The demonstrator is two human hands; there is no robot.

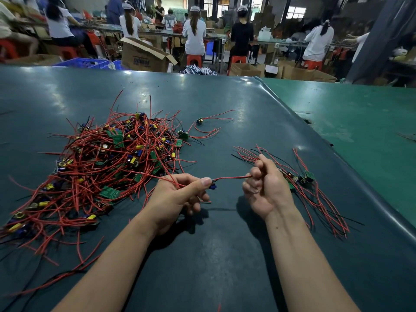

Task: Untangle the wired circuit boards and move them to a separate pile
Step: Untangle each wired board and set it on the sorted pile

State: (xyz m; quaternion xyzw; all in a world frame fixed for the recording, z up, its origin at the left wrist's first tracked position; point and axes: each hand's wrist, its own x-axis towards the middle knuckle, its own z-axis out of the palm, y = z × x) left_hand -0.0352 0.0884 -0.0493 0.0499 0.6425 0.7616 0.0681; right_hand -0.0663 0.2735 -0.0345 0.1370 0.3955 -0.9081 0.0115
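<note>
A big tangled heap of small green circuit boards (108, 158) with red and black wires lies at the left of the dark table. My left hand (180, 197) pinches one small board (212, 185) by its blue part, its other wires trailing back into the heap. A red wire (231, 177) runs taut from that board to my right hand (263, 188), which grips the wire's end. Behind my right hand lies a smaller separate pile of boards (306, 179) with their wires laid roughly straight.
Two loose boards with wires, one (199, 121) and another (183, 134), lie beyond the heap. The dark mat (225, 255) ends at a raised edge on the right, beside a green surface (360, 122). Seated people work at benches far behind.
</note>
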